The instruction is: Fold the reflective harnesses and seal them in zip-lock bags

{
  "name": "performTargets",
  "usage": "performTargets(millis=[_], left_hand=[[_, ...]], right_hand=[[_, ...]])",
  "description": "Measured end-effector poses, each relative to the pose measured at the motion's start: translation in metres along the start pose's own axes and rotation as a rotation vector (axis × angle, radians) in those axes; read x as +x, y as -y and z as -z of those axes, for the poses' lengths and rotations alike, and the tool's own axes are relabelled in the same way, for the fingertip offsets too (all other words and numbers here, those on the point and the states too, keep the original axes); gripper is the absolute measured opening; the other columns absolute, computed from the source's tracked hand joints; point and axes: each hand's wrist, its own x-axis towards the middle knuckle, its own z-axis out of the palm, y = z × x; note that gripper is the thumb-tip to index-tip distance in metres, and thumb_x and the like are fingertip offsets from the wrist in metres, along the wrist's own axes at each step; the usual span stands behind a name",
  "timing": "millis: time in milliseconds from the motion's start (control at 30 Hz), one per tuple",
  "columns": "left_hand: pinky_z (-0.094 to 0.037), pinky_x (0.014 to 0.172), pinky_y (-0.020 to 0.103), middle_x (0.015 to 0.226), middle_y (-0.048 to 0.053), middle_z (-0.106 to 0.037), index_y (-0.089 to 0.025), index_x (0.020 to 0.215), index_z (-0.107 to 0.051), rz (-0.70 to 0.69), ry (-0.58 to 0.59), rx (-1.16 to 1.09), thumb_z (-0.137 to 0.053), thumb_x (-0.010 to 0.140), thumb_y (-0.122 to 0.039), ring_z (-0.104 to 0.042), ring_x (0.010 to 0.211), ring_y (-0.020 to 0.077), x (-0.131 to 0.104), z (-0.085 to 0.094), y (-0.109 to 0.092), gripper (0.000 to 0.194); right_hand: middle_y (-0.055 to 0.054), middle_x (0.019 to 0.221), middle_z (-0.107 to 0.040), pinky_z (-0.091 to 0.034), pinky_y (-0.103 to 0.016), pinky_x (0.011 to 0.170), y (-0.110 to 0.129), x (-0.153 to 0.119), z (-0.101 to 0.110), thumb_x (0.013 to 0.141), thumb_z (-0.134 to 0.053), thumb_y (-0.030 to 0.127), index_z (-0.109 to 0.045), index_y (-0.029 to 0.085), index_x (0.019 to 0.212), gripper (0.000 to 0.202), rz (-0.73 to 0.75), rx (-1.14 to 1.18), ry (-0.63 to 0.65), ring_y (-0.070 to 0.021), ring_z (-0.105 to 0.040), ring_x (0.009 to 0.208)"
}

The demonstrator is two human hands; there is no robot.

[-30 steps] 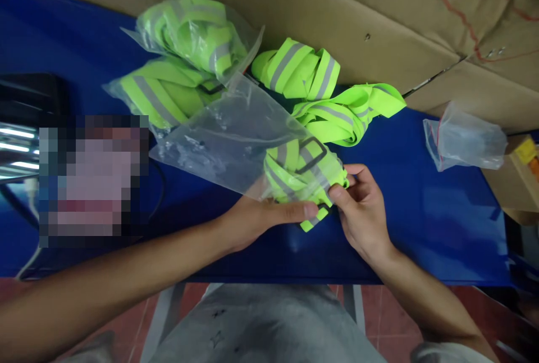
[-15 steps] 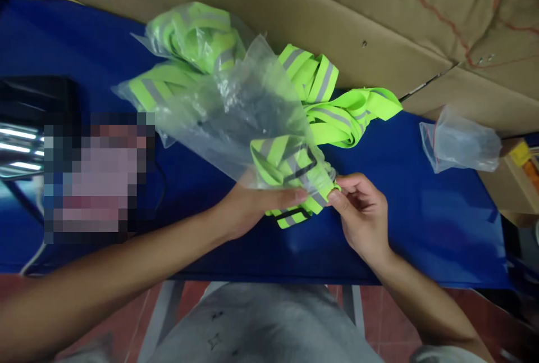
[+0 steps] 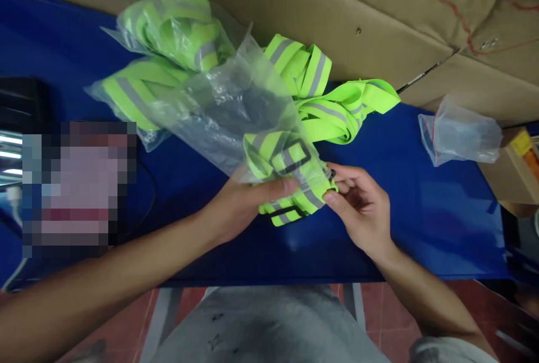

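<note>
A folded neon-yellow reflective strap with grey stripes and black buckles is between my hands, above the table's front half. My left hand is closed around it from the left, thumb on top and fingers hidden beneath. At its right end, my right hand pinches the strap's edge between thumb and fingers, by a small dark piece I cannot make out. A clear plastic bag reaches over the strap's upper part. Behind it lie bagged straps and loose reflective straps.
A blue-covered table lies under everything, with brown cardboard along its back. To the right are another clear bag and a small cardboard box. A blurred-out item and a dark device stand at left.
The strap between my hands has tilted slightly, showing more of its upper buckle. The view has shifted a little, so the bagged straps appear further left. Both hands keep their hold.
</note>
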Motion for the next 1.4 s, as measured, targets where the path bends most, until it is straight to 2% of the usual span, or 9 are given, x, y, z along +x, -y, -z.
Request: performTargets(millis=[200, 333, 567, 667, 800, 900, 1033, 1267, 1400], left_hand=[[-0.064, 0.097, 0.038, 0.11, 0.008, -0.082, -0.018, 0.112, -0.079, 0.116, -0.081, -0.085, -0.092, 0.076, -0.044, -0.076, 0.114, 0.0308, 0.006, -0.001, -0.001, 0.046], [-0.063, 0.099, 0.036, 0.109, 0.006, -0.082, -0.02, 0.106, -0.079, 0.076, 0.03, -0.058, -0.092, 0.077, -0.035, -0.076, 0.116, 0.0297, 0.007, 0.005, -0.003, 0.035], [-0.061, 0.1, 0.038, 0.121, 0.009, -0.077, -0.02, 0.124, -0.067, 0.066, 0.068, 0.031, -0.087, 0.083, -0.043, -0.073, 0.119, 0.0285, 0.006, 0.0, 0.0, 0.051], [-0.059, 0.105, 0.04, 0.14, 0.007, -0.065, -0.027, 0.135, -0.052, -0.167, -0.106, 0.189, -0.086, 0.085, -0.044, -0.066, 0.128, 0.0248, 0.005, 0.0, 0.005, 0.063], [-0.056, 0.107, 0.045, 0.137, 0.002, -0.055, -0.023, 0.128, -0.052, -0.832, -0.386, 0.777, -0.092, 0.079, -0.041, -0.056, 0.132, 0.0246, 0.002, 0.009, 0.008, 0.065], [-0.059, 0.095, 0.041, 0.114, 0.003, -0.066, -0.022, 0.116, -0.064, -1.125, -0.214, 1.206, -0.087, 0.086, -0.032, -0.064, 0.112, 0.0211, -0.001, 0.016, 0.004, 0.039], [-0.061, 0.089, 0.038, 0.105, 0.006, -0.076, -0.027, 0.117, -0.073, -1.184, 0.05, 1.37, -0.075, 0.093, -0.019, -0.073, 0.1, 0.0214, -0.005, 0.021, 0.0, 0.026], [-0.065, 0.091, 0.04, 0.117, 0.008, -0.079, -0.026, 0.127, -0.074, -1.254, 0.133, 1.587, -0.074, 0.09, -0.014, -0.075, 0.107, 0.0261, -0.023, 0.016, -0.016, 0.039], [-0.066, 0.092, 0.043, 0.112, 0.008, -0.08, -0.026, 0.123, -0.077, -1.196, 0.141, 1.49, -0.073, 0.09, -0.012, -0.076, 0.105, 0.0277, -0.024, 0.013, -0.021, 0.036]], right_hand=[[0.004, 0.092, -0.069, -0.061, -0.022, 0.079, -0.003, 0.004, 0.013, 0.083, -0.089, 0.023, -0.066, 0.028, 0.119, 0.043, 0.027, -0.157, 0.129, -0.0097, -0.071, 0.085], [-0.001, 0.114, -0.073, -0.062, -0.027, 0.09, -0.002, 0.01, 0.02, 0.08, -0.092, 0.026, -0.064, 0.03, 0.133, 0.06, 0.031, -0.181, 0.219, -0.0146, -0.072, 0.106], [0.004, 0.094, -0.072, -0.06, -0.021, 0.071, -0.007, 0.011, 0.014, 0.076, -0.092, 0.02, -0.072, 0.028, 0.102, 0.034, 0.063, -0.027, 0.06, -0.0109, -0.071, 0.087], [0.004, 0.089, -0.07, -0.06, -0.022, 0.068, -0.006, 0.015, 0.019, 0.075, -0.093, 0.023, -0.07, 0.027, 0.097, 0.032, 0.042, -0.067, 0.037, -0.0112, -0.069, 0.084], [0.002, 0.096, -0.073, -0.061, -0.024, 0.073, -0.001, 0.014, 0.022, 0.079, -0.091, 0.027, -0.069, 0.027, 0.103, 0.033, 0.039, -0.143, 0.049, -0.0131, -0.07, 0.088], [0.001, 0.105, -0.073, -0.062, -0.025, 0.079, 0.002, 0.005, 0.014, 0.081, -0.089, 0.02, -0.07, 0.028, 0.111, 0.036, 0.102, -0.213, 0.068, -0.0128, -0.071, 0.093], [-0.001, 0.108, -0.074, -0.063, -0.027, 0.079, 0.005, -0.005, 0.004, 0.084, -0.087, 0.022, -0.068, 0.029, 0.117, 0.038, 0.158, -0.297, 0.064, -0.014, -0.07, 0.091], [-0.005, 0.114, -0.072, -0.063, -0.036, 0.087, 0.01, -0.008, 0.004, 0.084, -0.087, 0.02, -0.066, 0.03, 0.13, 0.052, 0.401, -0.487, 0.052, -0.0202, -0.07, 0.102], [-0.006, 0.113, -0.075, -0.065, -0.041, 0.089, 0.013, -0.008, 0.002, 0.084, -0.086, 0.017, -0.067, 0.032, 0.133, 0.055, 0.617, -0.663, 0.025, -0.0251, -0.074, 0.106]])
